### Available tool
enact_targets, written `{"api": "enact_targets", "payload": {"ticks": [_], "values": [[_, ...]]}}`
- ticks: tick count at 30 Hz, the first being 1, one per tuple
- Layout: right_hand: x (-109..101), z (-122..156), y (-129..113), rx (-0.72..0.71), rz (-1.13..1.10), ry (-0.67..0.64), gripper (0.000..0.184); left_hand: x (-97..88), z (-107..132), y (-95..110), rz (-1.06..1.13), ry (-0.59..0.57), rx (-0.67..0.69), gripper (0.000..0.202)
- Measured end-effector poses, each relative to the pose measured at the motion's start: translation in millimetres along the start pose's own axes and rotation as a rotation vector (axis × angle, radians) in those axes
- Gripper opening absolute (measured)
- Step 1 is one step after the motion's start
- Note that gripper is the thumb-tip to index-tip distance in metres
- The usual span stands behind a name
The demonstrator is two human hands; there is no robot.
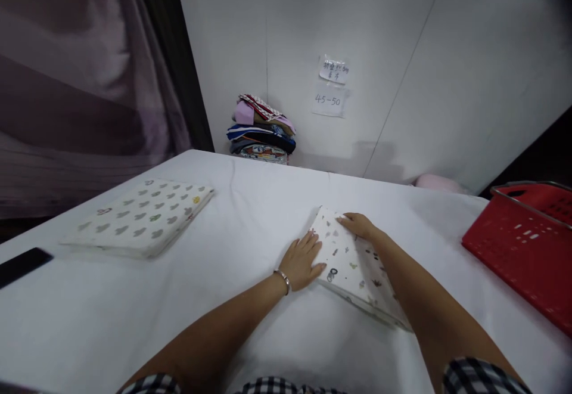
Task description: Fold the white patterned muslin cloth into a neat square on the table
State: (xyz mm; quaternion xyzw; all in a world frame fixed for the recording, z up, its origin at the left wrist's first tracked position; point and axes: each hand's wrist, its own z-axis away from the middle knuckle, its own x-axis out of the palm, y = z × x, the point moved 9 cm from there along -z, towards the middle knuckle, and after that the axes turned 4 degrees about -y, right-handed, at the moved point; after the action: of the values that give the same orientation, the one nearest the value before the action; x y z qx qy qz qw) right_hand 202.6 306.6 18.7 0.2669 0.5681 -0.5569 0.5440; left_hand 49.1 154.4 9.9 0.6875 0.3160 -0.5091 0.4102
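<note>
A folded white cloth (344,257) with small printed figures lies on the white-covered table in front of me. My left hand (302,263) rests flat at its left edge, fingers stretched out and a silver bracelet at the wrist. Across the cloth's upper right part lies my right hand (357,226), its fingers extended over the top. The right forearm hides some of the cloth's right side. Farther left sits a second folded cloth (147,215), white with grey mouse-head shapes and a few coloured ones, touched by neither hand.
A red plastic basket (518,257) with a metal handle stands at the right. A dark phone-like object (24,266) lies on the left edge of the table (250,227). Folded fabrics (261,132) are piled by the wall, near handwritten paper signs (329,99). A curtain (89,84) hangs at left.
</note>
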Motion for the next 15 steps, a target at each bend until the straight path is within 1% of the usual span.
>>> {"api": "enact_targets", "payload": {"ticks": [2,5,9,12,15], "values": [[2.1,-8.5,-9.0,-0.007,0.000,-0.004,0.058,-1.7,2.7,1.6,0.010,0.006,-0.012,0.053],[7.6,-14.3,-18.3,-0.032,0.005,0.020,0.055,-2.5,9.9,4.1,0.024,0.005,-0.056,0.053],[13.6,-14.8,-22.4,-0.056,0.020,0.073,0.053,1.2,18.6,7.0,0.038,-0.006,-0.103,0.054],[18.1,-19.3,-26.1,-0.037,0.067,0.021,0.058,4.0,19.8,8.1,0.036,-0.002,-0.104,0.055],[17.5,-29.7,-42.3,-0.051,0.117,-0.012,0.063,4.3,19.3,8.1,0.024,0.018,-0.100,0.055]]}}
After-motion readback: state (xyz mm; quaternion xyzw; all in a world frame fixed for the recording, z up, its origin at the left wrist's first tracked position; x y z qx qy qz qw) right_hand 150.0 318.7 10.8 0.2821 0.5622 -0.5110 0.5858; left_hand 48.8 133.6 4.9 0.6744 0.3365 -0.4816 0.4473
